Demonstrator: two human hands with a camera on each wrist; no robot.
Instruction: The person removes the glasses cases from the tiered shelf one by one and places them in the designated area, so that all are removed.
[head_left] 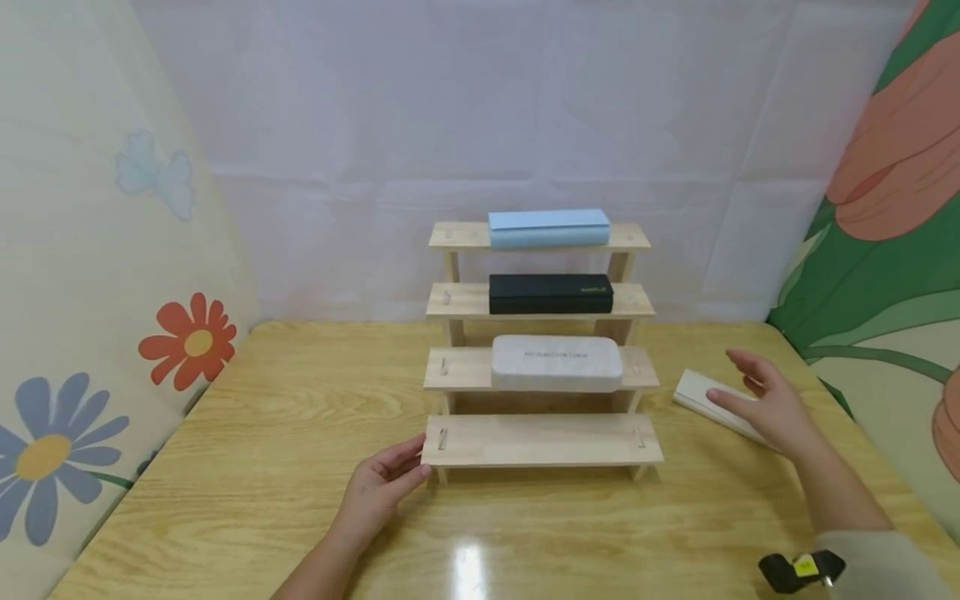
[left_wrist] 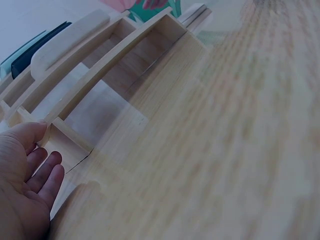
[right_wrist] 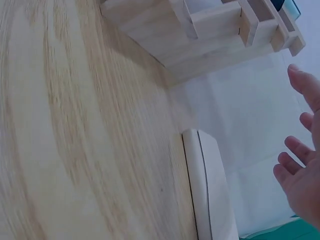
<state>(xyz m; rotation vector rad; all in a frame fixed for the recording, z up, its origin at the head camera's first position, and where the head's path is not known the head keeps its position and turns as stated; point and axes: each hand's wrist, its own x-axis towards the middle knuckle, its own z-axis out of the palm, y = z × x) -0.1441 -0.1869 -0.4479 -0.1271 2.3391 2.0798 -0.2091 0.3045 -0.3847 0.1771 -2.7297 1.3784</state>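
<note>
A four-tier wooden display stand (head_left: pixel 542 440) stands on the table. My left hand (head_left: pixel 382 487) holds the left end of its lowest shelf, thumb at the front corner; in the left wrist view the other fingers of that hand (left_wrist: pixel 27 175) curve loosely below the thumb. To the right of the stand lies a slim white case (head_left: pixel 701 392), slanted on the tabletop. Over it hovers my right hand (head_left: pixel 772 408), thumb and fingers spread, holding nothing. The right wrist view shows a gap between this hand (right_wrist: pixel 302 150) and the white case (right_wrist: pixel 207 185).
On the stand's upper shelves sit a light blue case (head_left: pixel 549 229), a black case (head_left: pixel 551 294) and a whitish rounded case (head_left: pixel 557 364). A white cloth (head_left: pixel 480 108) hangs behind the wood-grain table (head_left: pixel 337 375). Flower-patterned panels (head_left: pixel 82 250) flank both sides.
</note>
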